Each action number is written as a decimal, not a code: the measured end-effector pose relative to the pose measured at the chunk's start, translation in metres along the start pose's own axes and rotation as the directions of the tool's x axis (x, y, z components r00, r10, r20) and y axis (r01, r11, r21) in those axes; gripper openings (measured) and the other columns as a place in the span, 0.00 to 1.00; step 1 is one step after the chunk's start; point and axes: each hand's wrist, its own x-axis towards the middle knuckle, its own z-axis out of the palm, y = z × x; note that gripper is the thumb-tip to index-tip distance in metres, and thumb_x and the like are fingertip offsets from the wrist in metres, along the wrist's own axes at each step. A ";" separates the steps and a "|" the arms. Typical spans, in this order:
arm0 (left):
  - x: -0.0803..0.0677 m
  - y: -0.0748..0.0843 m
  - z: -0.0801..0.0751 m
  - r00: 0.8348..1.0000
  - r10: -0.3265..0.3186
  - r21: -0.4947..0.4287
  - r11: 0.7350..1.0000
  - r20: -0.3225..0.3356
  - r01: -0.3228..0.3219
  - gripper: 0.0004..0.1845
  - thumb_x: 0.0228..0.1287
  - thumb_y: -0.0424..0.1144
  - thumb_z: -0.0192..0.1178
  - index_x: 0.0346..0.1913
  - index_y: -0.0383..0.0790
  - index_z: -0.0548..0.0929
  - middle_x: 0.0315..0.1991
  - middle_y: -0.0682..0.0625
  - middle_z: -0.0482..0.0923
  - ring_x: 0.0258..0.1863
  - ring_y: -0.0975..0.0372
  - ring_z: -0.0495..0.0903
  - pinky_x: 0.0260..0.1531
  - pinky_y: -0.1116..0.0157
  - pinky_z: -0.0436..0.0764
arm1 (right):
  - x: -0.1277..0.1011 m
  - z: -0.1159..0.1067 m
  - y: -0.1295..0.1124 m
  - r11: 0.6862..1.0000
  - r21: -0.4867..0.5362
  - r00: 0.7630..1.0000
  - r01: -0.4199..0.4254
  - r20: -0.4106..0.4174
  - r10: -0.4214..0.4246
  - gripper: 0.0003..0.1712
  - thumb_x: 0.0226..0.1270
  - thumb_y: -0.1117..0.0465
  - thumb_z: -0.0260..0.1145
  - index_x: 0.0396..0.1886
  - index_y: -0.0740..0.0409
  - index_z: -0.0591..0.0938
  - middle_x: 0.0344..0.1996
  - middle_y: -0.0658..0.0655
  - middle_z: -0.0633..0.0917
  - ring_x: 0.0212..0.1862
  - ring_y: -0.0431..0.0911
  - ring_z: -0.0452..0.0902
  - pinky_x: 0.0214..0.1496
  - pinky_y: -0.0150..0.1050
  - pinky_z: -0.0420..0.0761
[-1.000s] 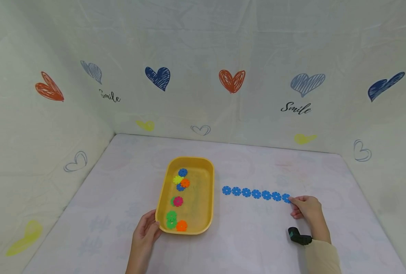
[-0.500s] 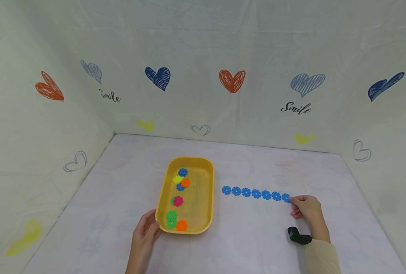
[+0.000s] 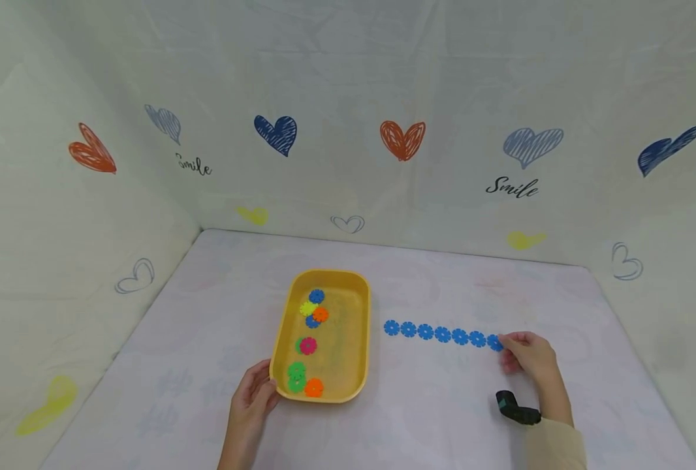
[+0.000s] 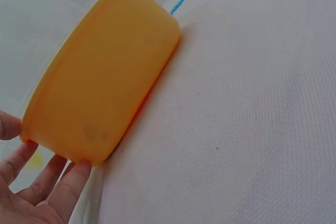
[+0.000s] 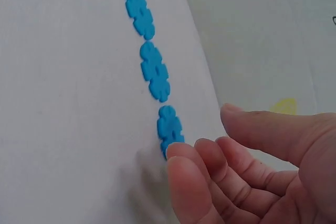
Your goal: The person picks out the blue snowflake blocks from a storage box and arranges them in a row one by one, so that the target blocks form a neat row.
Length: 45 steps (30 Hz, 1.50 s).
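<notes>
Presently the left hand (image 3: 250, 395) grips the yellow tray (image 3: 342, 352) by the corner nearest it, fingertips against the outer wall. The right hand (image 3: 530, 359) is loosely bent, thumb apart from its fingers, at the nearest end of the blue row (image 3: 442, 334); whether it touches, I cannot tell. Mixed discs (image 3: 309, 346) lie inside, beyond the left hand.

On the white counter (image 3: 424, 411), multicoloured plastic flower discs (image 3: 309, 346) lie in a yellow rectangular plastic tray (image 3: 343, 339), left of a row of blue plastic flower discs (image 3: 440, 335).
</notes>
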 end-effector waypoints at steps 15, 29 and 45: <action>0.000 0.000 0.001 1.000 -0.005 -0.006 1.000 0.000 0.005 0.22 0.70 0.37 0.46 0.65 0.40 0.63 0.64 0.41 0.65 0.56 0.62 0.73 0.51 0.69 0.79 | 0.067 0.041 0.024 0.951 -0.006 0.948 0.309 -0.076 -0.308 0.34 0.59 0.33 0.57 0.51 0.56 0.75 0.41 0.56 0.84 0.38 0.38 0.81 0.38 0.26 0.82; 0.000 0.001 0.003 1.000 -0.011 0.006 1.000 -0.023 0.011 0.22 0.69 0.37 0.47 0.65 0.39 0.64 0.63 0.40 0.66 0.56 0.59 0.73 0.50 0.68 0.80 | 0.018 0.110 -0.068 0.856 0.200 0.871 0.476 0.030 -0.491 0.25 0.61 0.44 0.62 0.50 0.58 0.77 0.41 0.57 0.84 0.41 0.45 0.81 0.42 0.31 0.83; 0.000 0.001 0.003 1.000 -0.012 0.014 1.000 -0.025 0.012 0.22 0.69 0.37 0.47 0.65 0.39 0.64 0.64 0.40 0.65 0.58 0.56 0.72 0.50 0.68 0.80 | -0.042 0.163 -0.162 0.880 0.271 0.874 0.390 0.193 -0.447 0.15 0.62 0.60 0.64 0.46 0.63 0.80 0.43 0.59 0.83 0.45 0.51 0.80 0.54 0.45 0.80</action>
